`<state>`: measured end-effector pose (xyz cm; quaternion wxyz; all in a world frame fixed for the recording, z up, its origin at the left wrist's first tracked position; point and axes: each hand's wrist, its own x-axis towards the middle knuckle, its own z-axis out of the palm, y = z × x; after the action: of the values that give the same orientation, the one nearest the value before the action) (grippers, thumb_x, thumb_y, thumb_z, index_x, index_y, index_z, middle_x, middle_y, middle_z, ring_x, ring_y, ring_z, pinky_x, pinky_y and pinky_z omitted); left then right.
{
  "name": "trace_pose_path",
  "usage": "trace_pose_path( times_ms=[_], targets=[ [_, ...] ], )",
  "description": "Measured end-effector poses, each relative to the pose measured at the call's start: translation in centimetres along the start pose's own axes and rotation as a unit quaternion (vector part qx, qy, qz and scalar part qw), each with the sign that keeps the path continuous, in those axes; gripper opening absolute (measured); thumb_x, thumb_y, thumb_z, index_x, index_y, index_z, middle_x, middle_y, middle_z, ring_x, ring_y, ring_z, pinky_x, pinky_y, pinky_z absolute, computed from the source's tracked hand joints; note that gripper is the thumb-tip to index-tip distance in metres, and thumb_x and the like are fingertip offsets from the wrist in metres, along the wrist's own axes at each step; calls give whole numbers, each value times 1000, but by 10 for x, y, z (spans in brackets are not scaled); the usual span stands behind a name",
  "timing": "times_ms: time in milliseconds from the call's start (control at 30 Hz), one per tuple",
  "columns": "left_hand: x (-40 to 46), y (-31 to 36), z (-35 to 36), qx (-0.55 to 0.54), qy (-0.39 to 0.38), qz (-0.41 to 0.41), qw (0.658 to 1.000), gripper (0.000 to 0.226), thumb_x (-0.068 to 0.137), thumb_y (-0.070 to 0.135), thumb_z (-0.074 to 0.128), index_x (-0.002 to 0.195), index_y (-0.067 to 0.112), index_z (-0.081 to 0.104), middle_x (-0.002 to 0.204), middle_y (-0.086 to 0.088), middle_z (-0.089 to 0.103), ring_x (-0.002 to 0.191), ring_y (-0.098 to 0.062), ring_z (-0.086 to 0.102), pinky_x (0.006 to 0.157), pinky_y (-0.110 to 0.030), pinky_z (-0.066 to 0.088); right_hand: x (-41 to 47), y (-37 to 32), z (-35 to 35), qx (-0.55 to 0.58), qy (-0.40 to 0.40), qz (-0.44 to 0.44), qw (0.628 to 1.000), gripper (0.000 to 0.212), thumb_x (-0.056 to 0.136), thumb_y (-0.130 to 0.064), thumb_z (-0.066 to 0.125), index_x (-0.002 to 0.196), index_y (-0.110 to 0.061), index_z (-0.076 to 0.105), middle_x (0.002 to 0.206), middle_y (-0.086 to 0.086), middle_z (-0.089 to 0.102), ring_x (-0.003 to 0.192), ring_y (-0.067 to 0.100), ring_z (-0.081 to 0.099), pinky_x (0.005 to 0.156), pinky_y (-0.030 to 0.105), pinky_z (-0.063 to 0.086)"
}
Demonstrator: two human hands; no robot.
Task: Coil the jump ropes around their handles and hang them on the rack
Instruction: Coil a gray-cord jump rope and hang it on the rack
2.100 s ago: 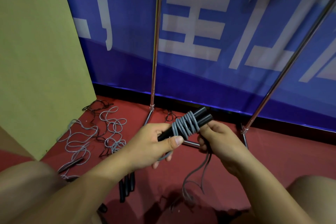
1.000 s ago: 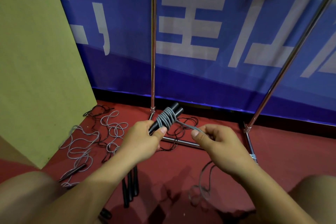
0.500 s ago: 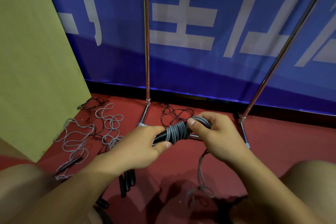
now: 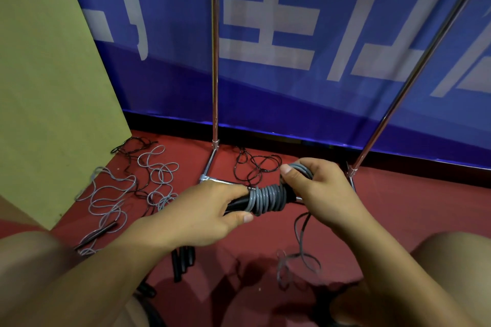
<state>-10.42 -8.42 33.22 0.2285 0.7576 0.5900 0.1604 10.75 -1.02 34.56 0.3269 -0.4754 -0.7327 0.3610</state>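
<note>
Centrally, the left hand (image 4: 202, 216) grips a pair of smooth black cylindrical handles (image 4: 236, 203), its fingers curled round them and the thumb lying along the underside; grey cord (image 4: 267, 198), round in section and apparently rubbery, is wound in tight turns about the handles between the two hands. Right hand (image 4: 322, 188): thumb and forefinger pinch a loop of the same cord just above the coil, while the free tail (image 4: 301, 241) hangs to the red, matte floor (image 4: 398, 210) and ends in loose loops. Behind stand the shiny metal tubes of the rack (image 4: 215, 61) against a blue printed banner (image 4: 279, 93). At left, uncoiled grey and black ropes (image 4: 127, 188) lie tangled on the floor beside a flat olive board (image 4: 47, 87); further black handles (image 4: 183, 260) lie below the left wrist
</note>
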Motion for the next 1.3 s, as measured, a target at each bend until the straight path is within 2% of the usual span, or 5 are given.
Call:
trace_pose_path(
  times_ms=[433,600,767,1000,1300],
  targets=[
    [-6,8,-3,12,-7,40,999,33,92,39,68,70,36,43,64,37,53,54,8,48,49,-16,28,3,0,-10,-7,-36,15,999,33,86,-38,73,67,-11,65,58,4,57,55,10,49,57,33,43],
    [-6,2,0,-84,-3,43,996,24,90,37,71,79,19,59,64,5,61,57,-8,58,55,-29,43,6,-9,-13,165,-51,74,982,18,74,-13,82,82,-8,67,59,-2,61,51,6,51,50,17,42],
    [-7,5,0,-226,-27,53,972,27,93,19,70,76,38,64,64,7,61,61,-13,67,60,-28,51,8,-5,-14,270,-79,126,951,33,58,-28,91,81,-19,70,78,15,51,66,19,40,60,28,34],
    [-9,8,-5,-328,-36,54,943,21,95,24,67,105,6,65,64,0,64,48,-10,51,42,-22,43,3,-14,-2,316,-102,120,935,21,82,-30,64,69,-14,58,55,-3,55,48,8,48,48,21,43],
    [-7,9,-4,-428,-17,79,900,14,86,41,64,92,29,66,67,-5,66,39,-7,47,38,-19,40,-4,-16,17,238,-130,130,954,23,93,-6,46,83,-14,65,65,4,50,53,11,41,49,23,37]
  ],
)
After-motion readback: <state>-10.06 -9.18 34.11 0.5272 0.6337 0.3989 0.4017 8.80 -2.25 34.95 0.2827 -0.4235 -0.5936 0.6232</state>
